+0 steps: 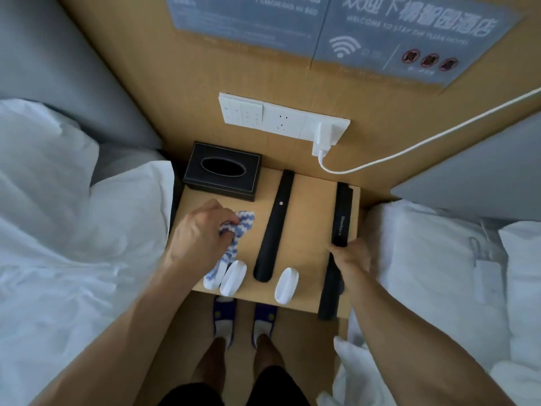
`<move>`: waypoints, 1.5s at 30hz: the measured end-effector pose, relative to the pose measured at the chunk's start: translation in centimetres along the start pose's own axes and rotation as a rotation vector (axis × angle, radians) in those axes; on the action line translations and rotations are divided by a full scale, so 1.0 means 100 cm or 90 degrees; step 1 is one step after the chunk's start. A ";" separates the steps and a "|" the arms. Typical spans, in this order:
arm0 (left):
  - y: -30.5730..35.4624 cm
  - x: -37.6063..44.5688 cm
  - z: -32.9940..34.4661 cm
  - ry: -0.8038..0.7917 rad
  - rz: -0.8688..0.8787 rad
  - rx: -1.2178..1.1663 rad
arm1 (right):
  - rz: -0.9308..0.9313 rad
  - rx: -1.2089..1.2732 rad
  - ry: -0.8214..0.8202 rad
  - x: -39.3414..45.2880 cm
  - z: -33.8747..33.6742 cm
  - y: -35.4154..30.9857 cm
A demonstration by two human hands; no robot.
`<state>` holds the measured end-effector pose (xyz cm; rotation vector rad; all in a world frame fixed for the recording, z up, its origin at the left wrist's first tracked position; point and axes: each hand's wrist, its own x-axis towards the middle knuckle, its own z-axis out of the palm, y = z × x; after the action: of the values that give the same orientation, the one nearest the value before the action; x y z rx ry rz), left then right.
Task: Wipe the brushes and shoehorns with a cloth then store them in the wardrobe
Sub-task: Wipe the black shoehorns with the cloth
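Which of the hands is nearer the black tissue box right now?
Left. The left hand, gripping the striped cloth, sits just in front of the tissue box. The right hand holds a shoehorn at the nightstand's far right edge.

Sitting on the nightstand [295, 227] are two black shoehorns [273, 227], two white brushes [233, 277], one blue-striped cloth [234, 244] and one black tissue box [223, 170].

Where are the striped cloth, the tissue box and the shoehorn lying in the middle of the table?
striped cloth [244, 222], head view, on the corner sticking out past the fingers.
tissue box [222, 183], head view, on its black top beside the opening.
middle shoehorn [273, 230], head view, on its black blade.
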<state>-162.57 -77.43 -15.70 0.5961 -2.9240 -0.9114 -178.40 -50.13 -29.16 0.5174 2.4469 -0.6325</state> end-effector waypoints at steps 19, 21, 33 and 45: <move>-0.029 0.003 0.032 -0.010 -0.081 -0.083 | -0.021 -0.373 -0.016 0.069 0.055 -0.065; -0.029 0.003 0.032 -0.013 -0.088 -0.085 | -0.024 -0.392 -0.021 0.068 0.059 -0.064; -0.033 0.002 0.030 -0.011 -0.095 -0.107 | -0.054 -0.372 0.028 0.069 0.070 -0.064; -0.050 -0.013 0.029 0.020 -0.139 -0.142 | -0.140 -0.377 -0.096 0.013 0.147 -0.101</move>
<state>-159.99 -79.15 -20.70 0.9162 -2.7143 -1.2157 -178.18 -65.94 -37.52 -0.0355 2.4032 -0.0065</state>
